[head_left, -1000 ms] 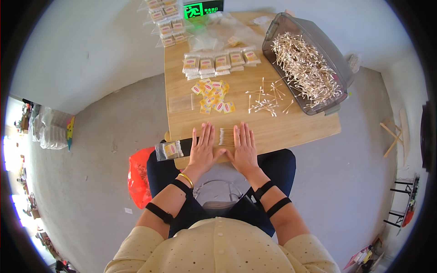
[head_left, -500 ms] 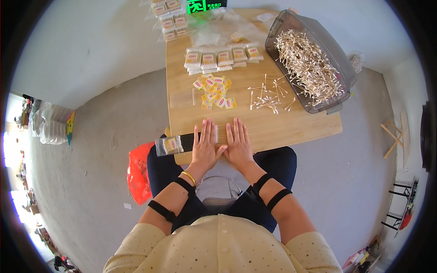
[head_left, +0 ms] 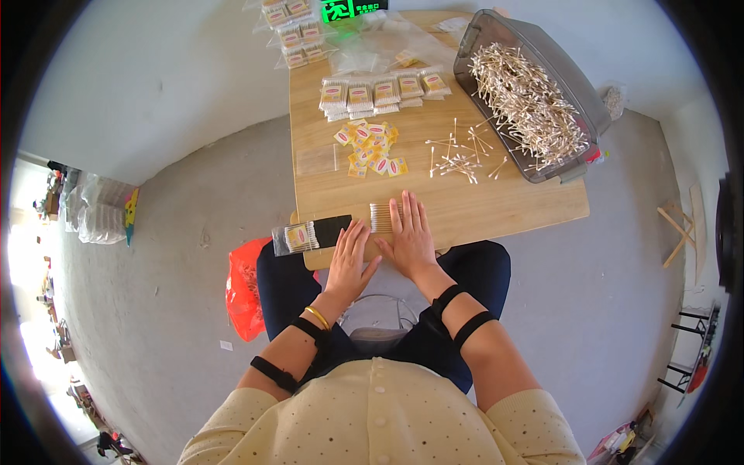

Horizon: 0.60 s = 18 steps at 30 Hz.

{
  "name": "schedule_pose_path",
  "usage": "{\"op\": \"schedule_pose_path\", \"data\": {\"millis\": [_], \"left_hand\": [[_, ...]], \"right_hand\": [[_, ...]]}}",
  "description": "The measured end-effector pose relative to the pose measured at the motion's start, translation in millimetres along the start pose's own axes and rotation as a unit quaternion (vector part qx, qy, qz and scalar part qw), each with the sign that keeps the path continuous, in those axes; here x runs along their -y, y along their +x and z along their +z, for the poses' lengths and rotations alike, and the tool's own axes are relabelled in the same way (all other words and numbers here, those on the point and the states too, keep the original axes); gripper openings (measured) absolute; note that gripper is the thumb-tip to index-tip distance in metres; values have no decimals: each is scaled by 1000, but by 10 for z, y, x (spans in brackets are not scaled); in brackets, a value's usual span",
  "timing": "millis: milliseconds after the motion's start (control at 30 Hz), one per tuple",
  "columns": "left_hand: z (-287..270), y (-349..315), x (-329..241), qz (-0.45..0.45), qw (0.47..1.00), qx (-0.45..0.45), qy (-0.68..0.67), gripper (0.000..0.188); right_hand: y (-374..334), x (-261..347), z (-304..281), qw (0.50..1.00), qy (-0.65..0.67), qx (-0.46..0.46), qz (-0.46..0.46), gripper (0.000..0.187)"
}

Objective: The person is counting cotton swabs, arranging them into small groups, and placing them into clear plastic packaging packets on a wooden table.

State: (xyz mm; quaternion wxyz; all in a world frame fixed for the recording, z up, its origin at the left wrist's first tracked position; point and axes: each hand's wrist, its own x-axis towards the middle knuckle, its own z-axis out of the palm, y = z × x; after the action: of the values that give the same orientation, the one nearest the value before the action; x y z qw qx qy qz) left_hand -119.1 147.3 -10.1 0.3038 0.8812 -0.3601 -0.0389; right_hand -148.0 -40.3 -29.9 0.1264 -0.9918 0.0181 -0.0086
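My right hand point(head_left: 412, 236) lies flat, fingers stretched, over the right part of a row of cotton swabs point(head_left: 378, 218) laid side by side at the table's near edge. My left hand point(head_left: 349, 260) is just left of that row, its fingers outstretched and the tips at the end of a black strip point(head_left: 333, 230). Left of the strip, a clear packet of cotton swabs point(head_left: 298, 237) with a yellow and white card lies at the table's corner. Beyond my hands are a pile of small yellow and white cards point(head_left: 370, 147) and scattered loose cotton swabs point(head_left: 459, 167).
A grey plastic bin point(head_left: 529, 101) heaped with cotton swabs is tilted at the table's right. Filled swab packets point(head_left: 385, 93) stand in stacks toward the back, near clear plastic bags point(head_left: 364, 54). A red bag point(head_left: 246, 291) sits on the floor left of my legs.
My left hand has drawn back and left off the swab row, uncovering its left end. My right hand stays flat on the row. The whole view has shifted slightly.
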Motion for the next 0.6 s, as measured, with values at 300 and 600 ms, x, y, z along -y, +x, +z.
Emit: {"op": "schedule_pose_path", "data": {"millis": [300,600], "left_hand": [[-4,26,7,14,1000,5,18,64],[34,35,12,18,999,-17,36,63]], "right_hand": [[-9,-8,25,999,23,-24,3,95],[-5,5,7,1000,8,-15,2,94]]}}
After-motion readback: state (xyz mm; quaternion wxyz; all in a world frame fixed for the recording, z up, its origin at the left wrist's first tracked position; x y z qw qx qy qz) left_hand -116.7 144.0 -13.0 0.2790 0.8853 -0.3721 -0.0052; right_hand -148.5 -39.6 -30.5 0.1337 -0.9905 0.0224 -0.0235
